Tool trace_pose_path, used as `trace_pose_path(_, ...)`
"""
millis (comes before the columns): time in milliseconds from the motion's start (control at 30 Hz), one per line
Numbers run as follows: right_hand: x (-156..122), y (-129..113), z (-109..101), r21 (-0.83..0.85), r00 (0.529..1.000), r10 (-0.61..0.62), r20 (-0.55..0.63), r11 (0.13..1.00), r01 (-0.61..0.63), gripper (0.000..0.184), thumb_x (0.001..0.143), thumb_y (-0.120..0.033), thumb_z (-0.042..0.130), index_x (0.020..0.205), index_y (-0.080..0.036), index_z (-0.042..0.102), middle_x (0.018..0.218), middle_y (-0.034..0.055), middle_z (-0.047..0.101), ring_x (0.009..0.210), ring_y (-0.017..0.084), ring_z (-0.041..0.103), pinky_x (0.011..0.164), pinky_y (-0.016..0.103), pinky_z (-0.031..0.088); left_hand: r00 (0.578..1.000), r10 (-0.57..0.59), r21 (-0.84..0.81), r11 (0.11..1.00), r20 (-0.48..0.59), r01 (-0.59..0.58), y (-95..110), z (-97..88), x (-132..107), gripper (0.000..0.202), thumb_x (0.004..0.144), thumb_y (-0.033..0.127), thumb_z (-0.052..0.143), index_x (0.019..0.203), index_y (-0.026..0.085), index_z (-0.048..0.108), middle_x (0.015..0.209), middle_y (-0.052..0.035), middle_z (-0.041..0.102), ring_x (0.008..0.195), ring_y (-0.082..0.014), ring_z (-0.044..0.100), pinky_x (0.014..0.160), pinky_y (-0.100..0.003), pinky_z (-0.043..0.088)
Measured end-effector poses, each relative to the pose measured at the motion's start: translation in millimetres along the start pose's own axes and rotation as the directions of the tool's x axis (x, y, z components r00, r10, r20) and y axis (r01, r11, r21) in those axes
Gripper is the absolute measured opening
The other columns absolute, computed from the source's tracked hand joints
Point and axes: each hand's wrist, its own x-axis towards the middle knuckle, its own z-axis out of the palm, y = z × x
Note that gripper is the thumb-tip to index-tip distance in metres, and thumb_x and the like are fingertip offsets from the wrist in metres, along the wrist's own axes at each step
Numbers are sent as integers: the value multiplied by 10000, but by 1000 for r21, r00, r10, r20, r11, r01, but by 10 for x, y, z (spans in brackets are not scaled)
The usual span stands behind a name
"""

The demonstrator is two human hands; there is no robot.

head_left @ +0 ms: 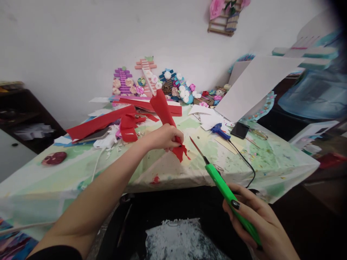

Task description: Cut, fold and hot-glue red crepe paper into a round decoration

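Left of your table (146, 167) stands a dark shelf (24, 104). A lumpy dark red thing (54, 158) sits at the table's left end. Next, long red strips (100, 124) lie in a messy pile on the table's left side, and a white block (107, 141) with a white cord sits in front of them. Along the table's back edge, by the wall, you have a purple stick craft (124, 79) and other crafts with paper flowers.

Over the middle of the table is the red paper (162, 107), leaning up and to the left. Your left hand (168, 137) pinches it near its bottom, with the fingers curled tight. A ragged bit pokes out below.

A blue glue gun (221, 131) lies on the table's right side. The green tool (221, 180) slants across the table's front edge, and its long thin tip points at the red paper, just beside your left hand. On the table's right side there are also a black phone (240, 130) and scissors (258, 134). Your right hand (267, 220), in front of the table, wraps its thumb and fingers around the green handle. Right of the table is a big blue water jug (311, 95).
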Motion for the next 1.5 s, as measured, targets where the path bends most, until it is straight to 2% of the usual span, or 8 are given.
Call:
trace_pose_path(133,4,-35,-56,-33,999,37,-7,999,-37,521,772,-488,666,1192,-217,517,709,28,588,333,9,331,341,153,133,1000,8,-10,1000,-10,-9,-34,-15,-7,89,765,102,564,780,147,640,527,23,640,436,-94,619,441,-131,448)
trace_pose_path(300,-3,-31,-37,9,996,33,-81,999,-33,561,742,-488,687,1199,-207,521,707,26,583,337,6,299,340,162,134,1000,12,-18,1000,-14,-12,-47,-20,-19,61,772,134,576,784,149,633,531,22,638,441,-93,617,446,-136,443)
trace_pose_path(467,-24,-32,-14,-19,994,107,5,994,-107,586,742,-482,688,1225,-203,509,683,4,561,336,-6,285,343,154,124,999,30,2,1000,-11,-30,-52,-22,-19,80,768,125,569,801,152,636,556,22,649,477,-96,633,470,-136,439)
trace_pose_path(633,16,3,22,-40,992,106,63,994,-104,544,777,-505,646,1216,-214,509,680,-9,547,337,-6,281,335,149,134,998,57,52,997,-2,-57,-46,-28,-10,115,737,82,569,798,159,629,539,36,638,490,-92,628,486,-138,423)
trace_pose_path(867,72,-9,58,-88,995,92,38,992,-89,491,805,-471,618,1206,-208,511,698,-8,542,338,-3,288,331,150,136,996,88,126,988,2,-88,-13,-39,-20,163,724,76,589,852,160,646,569,30,639,551,-95,615,516,-152,400)
trace_pose_path(1167,100,46,77,-38,998,56,17,998,-55,487,786,-471,636,1174,-197,531,689,-8,544,333,-7,280,329,148,133,991,134,168,976,20,-136,33,-26,-15,217,727,102,611,933,162,641,644,16,635,586,-97,596,541,-169,407)
trace_pose_path(1500,80,29,103,-36,997,60,54,998,-58,480,809,-449,622,1203,-196,517,700,-8,543,335,-11,283,331,147,118,989,144,177,973,13,-144,39,-5,-4,199,748,112,584,929,161,650,696,2,661,600,-95,592,543,-174,391)
